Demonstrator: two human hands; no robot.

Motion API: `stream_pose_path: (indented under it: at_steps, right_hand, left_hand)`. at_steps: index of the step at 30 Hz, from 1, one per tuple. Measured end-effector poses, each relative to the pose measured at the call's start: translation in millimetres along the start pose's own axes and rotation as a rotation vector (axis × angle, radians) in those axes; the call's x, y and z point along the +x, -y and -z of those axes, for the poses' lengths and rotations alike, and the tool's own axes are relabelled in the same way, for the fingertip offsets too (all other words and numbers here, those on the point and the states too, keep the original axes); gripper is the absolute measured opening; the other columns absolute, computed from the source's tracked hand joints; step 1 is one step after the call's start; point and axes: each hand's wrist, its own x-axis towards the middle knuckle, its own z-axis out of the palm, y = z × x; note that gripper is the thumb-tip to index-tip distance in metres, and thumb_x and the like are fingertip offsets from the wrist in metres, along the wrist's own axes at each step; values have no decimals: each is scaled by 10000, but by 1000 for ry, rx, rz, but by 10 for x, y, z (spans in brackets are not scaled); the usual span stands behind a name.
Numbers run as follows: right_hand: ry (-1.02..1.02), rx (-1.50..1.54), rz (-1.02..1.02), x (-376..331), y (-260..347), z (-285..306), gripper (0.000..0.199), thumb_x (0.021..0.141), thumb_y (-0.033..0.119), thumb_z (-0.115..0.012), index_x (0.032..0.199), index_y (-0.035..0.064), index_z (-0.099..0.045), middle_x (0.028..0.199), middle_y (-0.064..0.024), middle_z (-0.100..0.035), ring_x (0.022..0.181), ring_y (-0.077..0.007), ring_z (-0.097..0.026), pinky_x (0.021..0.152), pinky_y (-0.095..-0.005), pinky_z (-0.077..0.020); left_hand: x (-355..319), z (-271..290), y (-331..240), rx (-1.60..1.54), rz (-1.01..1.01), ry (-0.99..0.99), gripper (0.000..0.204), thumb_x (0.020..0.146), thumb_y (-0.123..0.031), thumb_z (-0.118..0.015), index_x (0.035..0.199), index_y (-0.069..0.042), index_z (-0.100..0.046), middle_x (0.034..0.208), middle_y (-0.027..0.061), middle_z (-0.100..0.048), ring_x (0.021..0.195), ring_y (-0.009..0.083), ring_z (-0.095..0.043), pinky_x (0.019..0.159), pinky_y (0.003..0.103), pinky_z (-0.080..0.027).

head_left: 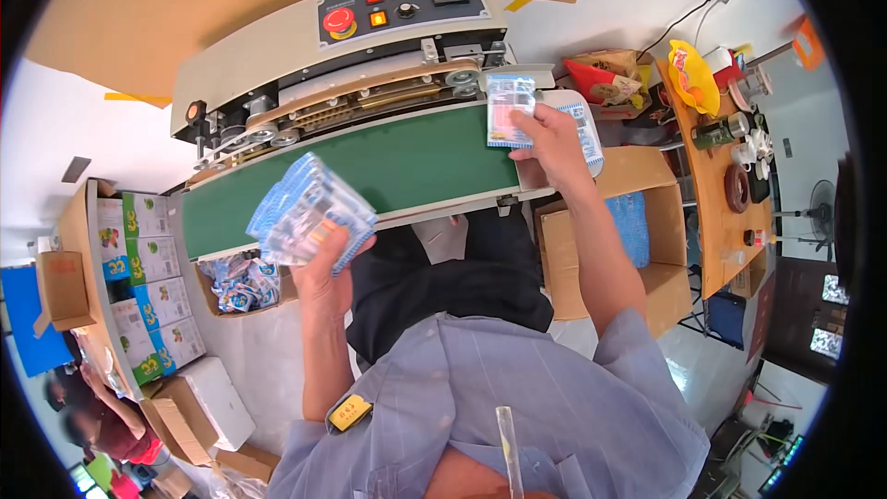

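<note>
My left hand [325,266] is closed round a fanned bunch of clear plastic packets [308,199] with blue-and-white edges, held above the near side of the green conveyor belt [416,159]. My right hand [556,148] pinches a similar packet [510,92], pink inside, between thumb and fingers. It is over the belt's right end, just below the rollers of a band sealing machine [323,65]. Beside that hand, another packet [584,129] lies on a white tray [596,155], partly hidden by the hand and wrist.
The machine's panel has a red stop button [340,23]. Below the belt, a carton [245,300] at left holds filled packets; a carton [661,259] at right holds blue-edged bags. A wooden shelf [725,249] stands far right. At lower left is another person [106,411].
</note>
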Motion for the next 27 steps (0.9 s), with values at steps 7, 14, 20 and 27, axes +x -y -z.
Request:
stream_pose_path:
  at_steps: [7,14,20,27]
  right_hand:
    - [123,28,-85,178,48,-182,274,931,189,-621,1095,-28,-657,954,-74,-685,806,-124,-656,625,-252,-573]
    - [203,-60,-52,281,-42,-505,278,932,213,-629,1070,-25,-663,966,-87,-688,829,-141,-660,636,-257,-555]
    - [182,-52,178,-364,82,-639,252,948,236,-619,1071,19,-658,917,-59,-677,781,-101,-632,584,-222,-490]
    - [421,216,168,-533,-166,-641,207,971,169,-587,1076,1,-646,877,-51,-673,742,-86,-625,583,-225,-500]
  left_hand:
    - [15,-350,132,-1,83,83,455,868,-45,-665,1290,-7,-499,1152,132,-623,972,242,-669,715,399,-633]
    - [98,-380,198,16,106,115,445,863,-56,-675,1272,5,-510,1142,132,-633,956,230,-678,682,349,-636]
    - [151,-442,218,2,138,178,445,843,-59,-702,1254,-21,-538,1114,109,-650,942,210,-681,658,330,-630]
    - [159,-521,327,81,212,316,403,834,-68,-715,1212,-47,-578,1083,80,-668,904,184,-684,625,300,-618]
